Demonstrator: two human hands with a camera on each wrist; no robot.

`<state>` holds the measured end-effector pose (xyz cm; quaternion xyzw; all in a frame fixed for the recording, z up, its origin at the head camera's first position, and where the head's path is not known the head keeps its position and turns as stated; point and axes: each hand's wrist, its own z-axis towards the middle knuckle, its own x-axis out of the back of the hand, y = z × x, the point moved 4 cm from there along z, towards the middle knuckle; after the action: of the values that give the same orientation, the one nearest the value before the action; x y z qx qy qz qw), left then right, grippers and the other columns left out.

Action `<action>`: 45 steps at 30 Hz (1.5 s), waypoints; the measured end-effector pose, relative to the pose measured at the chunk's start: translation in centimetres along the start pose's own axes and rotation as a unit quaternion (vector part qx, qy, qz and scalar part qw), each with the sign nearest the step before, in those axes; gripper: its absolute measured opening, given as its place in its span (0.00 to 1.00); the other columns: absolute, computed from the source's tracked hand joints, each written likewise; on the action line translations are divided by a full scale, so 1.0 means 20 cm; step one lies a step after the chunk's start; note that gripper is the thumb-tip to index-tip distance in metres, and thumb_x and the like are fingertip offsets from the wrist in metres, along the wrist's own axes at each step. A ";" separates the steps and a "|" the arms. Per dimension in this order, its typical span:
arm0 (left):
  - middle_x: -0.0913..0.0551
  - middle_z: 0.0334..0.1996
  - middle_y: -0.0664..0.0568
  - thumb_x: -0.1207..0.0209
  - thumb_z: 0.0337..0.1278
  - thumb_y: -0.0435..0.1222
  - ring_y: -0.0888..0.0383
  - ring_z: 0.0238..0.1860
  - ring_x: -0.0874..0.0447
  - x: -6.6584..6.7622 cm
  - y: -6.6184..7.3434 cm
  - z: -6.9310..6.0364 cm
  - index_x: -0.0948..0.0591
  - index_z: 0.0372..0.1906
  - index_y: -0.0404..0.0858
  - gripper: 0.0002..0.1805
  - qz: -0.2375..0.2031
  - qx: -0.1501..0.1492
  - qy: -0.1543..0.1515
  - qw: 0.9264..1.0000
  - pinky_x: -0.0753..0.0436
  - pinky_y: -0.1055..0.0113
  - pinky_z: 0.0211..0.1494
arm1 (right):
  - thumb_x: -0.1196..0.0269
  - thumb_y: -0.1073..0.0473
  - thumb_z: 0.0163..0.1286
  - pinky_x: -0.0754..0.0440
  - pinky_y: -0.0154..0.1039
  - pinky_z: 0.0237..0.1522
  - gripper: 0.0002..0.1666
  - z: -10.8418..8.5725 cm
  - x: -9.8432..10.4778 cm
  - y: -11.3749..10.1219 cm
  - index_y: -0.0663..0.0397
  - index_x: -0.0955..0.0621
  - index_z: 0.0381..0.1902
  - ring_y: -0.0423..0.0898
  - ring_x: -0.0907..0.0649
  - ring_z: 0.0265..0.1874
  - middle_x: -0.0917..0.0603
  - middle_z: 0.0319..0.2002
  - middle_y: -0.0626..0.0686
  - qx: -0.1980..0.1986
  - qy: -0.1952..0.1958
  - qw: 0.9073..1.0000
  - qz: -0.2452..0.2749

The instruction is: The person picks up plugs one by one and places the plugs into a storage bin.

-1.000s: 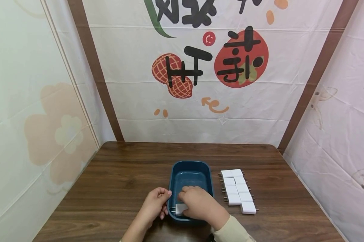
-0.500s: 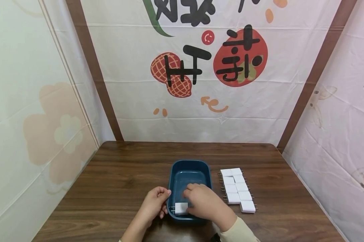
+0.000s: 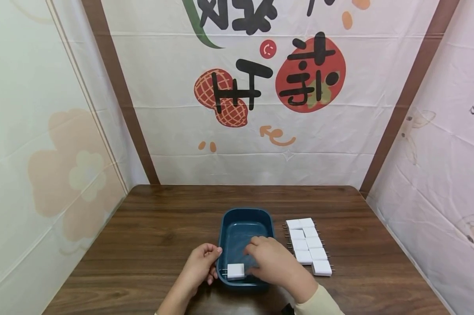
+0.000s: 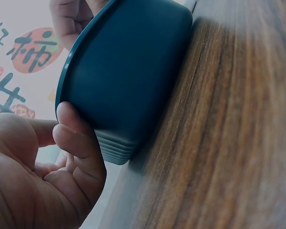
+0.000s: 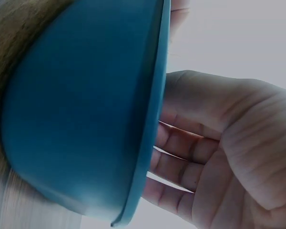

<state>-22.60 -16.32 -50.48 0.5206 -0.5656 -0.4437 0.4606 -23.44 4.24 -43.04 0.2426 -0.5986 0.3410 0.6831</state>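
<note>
Head view: contents by size, one release noted

Backdrop: printed cloth [image 3: 221, 170], hung behind and at both sides.

Support: dark wood-grain tabletop [image 3: 170, 214].

Container: one dark-blue box [image 3: 248, 215], rounded corners, upright on the tabletop.

Right hand [image 3: 277, 264]: reaching over the box's right rim, thumb and fingers parted, clasping nothing. Changed within the last second: the fingers have drawn off rightward from the piece inside, leaving a small gap. Judged a finished release; that piece seems placed, the others remaining outside.

Left hand [image 3: 200, 264]: pinching the box's left rim, thumb at the lip, fingers curled against the outer wall; left wrist view agrees.

Loose stock: nine white plugs [image 3: 313, 243], right of the box, packed in two columns, the ninth offset at the near end.

Single item: one white plug [image 3: 235, 271], inside the box at the near left, just left of the right thumb and untouched by it.

Fittings: its metal pins [image 3: 224, 274], pointing left; contact with the wall cannot be told.
</note>
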 end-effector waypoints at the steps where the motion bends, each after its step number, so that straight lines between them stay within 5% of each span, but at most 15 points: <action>1: 0.24 0.19 0.52 0.43 0.75 0.42 0.62 0.15 0.26 0.00 0.00 0.00 0.27 0.49 0.26 0.19 0.000 0.000 0.000 1.000 0.29 0.73 0.15 | 0.23 0.48 0.60 0.16 0.40 0.48 0.21 0.00 0.00 0.01 0.46 0.13 0.49 0.39 0.17 0.42 0.16 0.44 0.42 -0.003 -0.001 1.000 0.001; 13: 0.25 0.19 0.52 0.43 0.75 0.42 0.61 0.14 0.27 0.00 0.00 0.00 0.26 0.49 0.27 0.19 0.001 -0.004 0.005 1.000 0.29 0.71 0.14 | 0.24 0.48 0.61 0.17 0.43 0.49 0.20 -0.08 0.03 0.09 0.46 0.13 0.49 0.42 0.18 0.44 0.17 0.43 0.43 -0.022 0.010 1.000 0.002; 35: 0.24 0.19 0.52 0.43 0.75 0.41 0.62 0.15 0.26 0.00 -0.01 0.00 0.27 0.50 0.25 0.19 0.004 -0.003 0.001 1.000 0.28 0.72 0.15 | 0.25 0.51 0.61 0.17 0.42 0.42 0.17 -0.21 0.05 0.24 0.53 0.14 0.43 0.42 0.19 0.35 0.20 0.36 0.45 -0.064 0.087 0.994 -0.004; 45: 0.24 0.19 0.52 0.43 0.75 0.41 0.62 0.15 0.27 0.00 0.00 0.00 0.27 0.50 0.25 0.20 0.001 -0.005 0.000 1.000 0.29 0.73 0.14 | 0.26 0.49 0.62 0.16 0.44 0.42 0.17 -0.25 0.03 0.32 0.52 0.14 0.42 0.43 0.18 0.35 0.20 0.35 0.44 -0.096 0.075 0.993 -0.010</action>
<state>-22.61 -16.28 -50.58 0.5177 -0.5639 -0.4460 0.4638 -25.03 12.20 -43.69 0.1565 -0.5733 0.2922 0.7494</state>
